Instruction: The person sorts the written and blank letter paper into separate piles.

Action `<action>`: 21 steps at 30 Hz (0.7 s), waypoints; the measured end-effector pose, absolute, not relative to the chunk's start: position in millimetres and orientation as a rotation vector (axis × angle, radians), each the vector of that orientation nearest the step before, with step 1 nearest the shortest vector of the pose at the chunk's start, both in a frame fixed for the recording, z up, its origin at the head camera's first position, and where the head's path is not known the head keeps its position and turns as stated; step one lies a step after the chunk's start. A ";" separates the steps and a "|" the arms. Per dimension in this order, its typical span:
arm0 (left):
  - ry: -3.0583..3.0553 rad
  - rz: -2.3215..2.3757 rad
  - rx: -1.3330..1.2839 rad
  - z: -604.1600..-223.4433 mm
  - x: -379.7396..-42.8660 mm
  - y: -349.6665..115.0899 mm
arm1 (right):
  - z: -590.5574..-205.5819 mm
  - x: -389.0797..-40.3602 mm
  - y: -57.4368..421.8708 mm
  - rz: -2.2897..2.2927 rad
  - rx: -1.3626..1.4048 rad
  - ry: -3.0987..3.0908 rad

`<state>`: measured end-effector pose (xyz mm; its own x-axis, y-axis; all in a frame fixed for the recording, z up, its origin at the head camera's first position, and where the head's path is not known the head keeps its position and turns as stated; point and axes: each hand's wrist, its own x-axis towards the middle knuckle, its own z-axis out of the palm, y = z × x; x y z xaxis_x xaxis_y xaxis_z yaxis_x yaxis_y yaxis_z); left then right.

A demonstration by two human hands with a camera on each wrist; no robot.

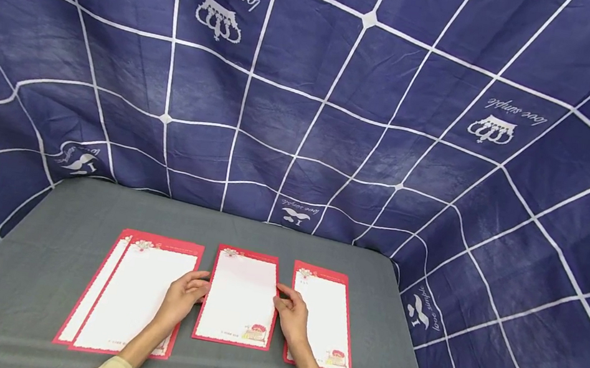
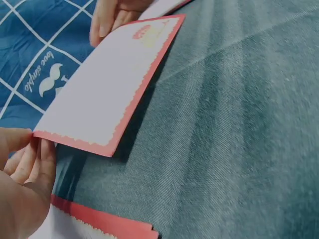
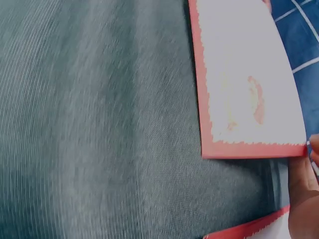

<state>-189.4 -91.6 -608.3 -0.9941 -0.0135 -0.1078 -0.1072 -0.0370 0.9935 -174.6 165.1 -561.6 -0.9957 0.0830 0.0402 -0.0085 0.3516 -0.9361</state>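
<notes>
Between my two hands is a white sheet of paper [image 1: 239, 296] with a red scalloped border and a small printed picture in one corner. My left hand [image 1: 184, 295] pinches its left edge, thumb on top and fingers beneath, as the left wrist view shows with the sheet [image 2: 104, 89] raised over the cloth. On the opposite edge my right hand [image 1: 292, 316] pinches the same sheet [image 3: 249, 74], fingers under it. A shadow falls below the sheet in both wrist views.
Two overlapping sheets of the same design [image 1: 144, 288] lie at the left, partly under my left forearm. Another such sheet [image 1: 323, 320] lies at the right, partly behind my right hand. A grey cloth [image 1: 379, 347] covers the table; a blue checked curtain [image 1: 282, 113] hangs around it.
</notes>
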 end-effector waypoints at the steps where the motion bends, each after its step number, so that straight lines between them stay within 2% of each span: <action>1: 2.115 2.220 -0.157 -607.9 -190.0 -91.5 | -561.7 -175.0 164.8 1.788 -0.111 -2.500; 8: 2.014 2.235 -0.267 -605.9 -191.1 -90.7 | -565.0 -178.1 164.0 2.071 -0.268 -2.331; 16: 1.967 2.233 -0.295 -604.5 -191.0 -91.2 | -593.7 -188.0 172.2 2.233 -0.430 -2.135; 21: 1.945 2.257 -0.304 -601.9 -189.1 -92.6 | -599.4 -189.6 173.7 2.290 -0.435 -2.074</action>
<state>-189.1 -92.6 -601.9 -0.9687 -0.0209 -0.2474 -0.2416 -0.1502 0.9587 -189.6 173.7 -599.4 -0.9609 0.2010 -0.1906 0.1698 -0.1163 -0.9786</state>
